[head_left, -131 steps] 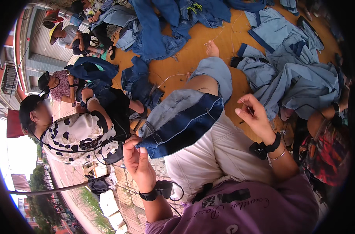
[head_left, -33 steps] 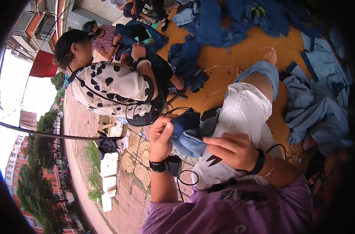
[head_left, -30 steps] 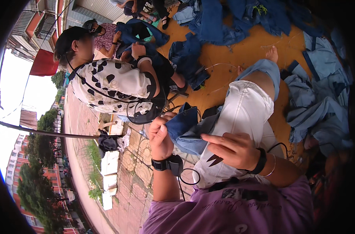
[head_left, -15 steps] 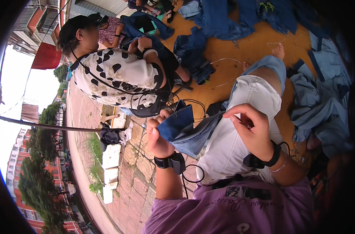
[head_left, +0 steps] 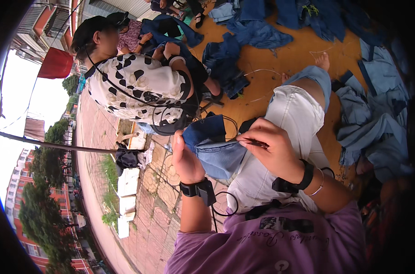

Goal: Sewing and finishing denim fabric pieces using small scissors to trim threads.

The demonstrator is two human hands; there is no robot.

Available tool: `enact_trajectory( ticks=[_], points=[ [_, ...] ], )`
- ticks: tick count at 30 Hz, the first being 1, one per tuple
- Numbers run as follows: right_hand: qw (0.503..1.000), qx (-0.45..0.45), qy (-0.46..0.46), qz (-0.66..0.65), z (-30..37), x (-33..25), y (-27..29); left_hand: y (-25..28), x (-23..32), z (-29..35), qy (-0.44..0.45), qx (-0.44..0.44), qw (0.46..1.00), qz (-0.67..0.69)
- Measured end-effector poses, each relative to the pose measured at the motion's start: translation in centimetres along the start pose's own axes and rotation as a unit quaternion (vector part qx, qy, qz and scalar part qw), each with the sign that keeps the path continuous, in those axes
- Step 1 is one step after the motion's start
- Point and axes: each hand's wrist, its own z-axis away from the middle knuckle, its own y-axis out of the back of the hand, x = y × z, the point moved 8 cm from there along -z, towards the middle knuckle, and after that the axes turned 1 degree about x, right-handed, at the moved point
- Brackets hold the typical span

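A piece of denim [head_left: 221,157], dark blue on one part and faded blue on the other, is held up above my lap. My left hand [head_left: 187,160] grips its left side, thumb pointing up and the other fingers mostly hidden behind the cloth. At the right end of the denim's upper edge, the thumb and fingertips of my right hand [head_left: 273,144] pinch together. A small dark, slender tool [head_left: 257,143] lies within that hand, partly covered by the fingers; its exact kind is unclear. Both wrists wear black bands with small boxes.
Light blue denim [head_left: 376,109] lies heaped at right, with darker denim [head_left: 257,29] at the far side of an orange-brown surface [head_left: 262,59]. Close on my left sits a person in a spotted shirt [head_left: 139,84]. Black cables and white blocks [head_left: 127,194] are on the left.
My right hand has moved left and down to the denim's edge, its fingers closing from a looser curl. My left hand has shifted slightly, and the cloth between the hands has bunched closer.
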Motion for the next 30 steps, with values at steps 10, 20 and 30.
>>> enact_trajectory(
  ticks=[10, 20, 30],
  points=[
    [0.994, 0.056, -0.006, -0.094, -0.1, 0.5, 2.2, 0.3, -1.2, 0.4, 0.072, 0.091, 0.992, -0.051],
    [0.999, 0.038, 0.006, -0.029, -1.3, -1.3, 5.0, -13.9, 0.3, 3.1, -0.316, -0.238, 0.637, -0.661],
    [0.998, 0.059, -0.019, -0.010, -2.3, 1.1, 6.4, -10.0, -7.0, 0.3, -0.077, -0.292, 0.809, -0.505]
  ],
)
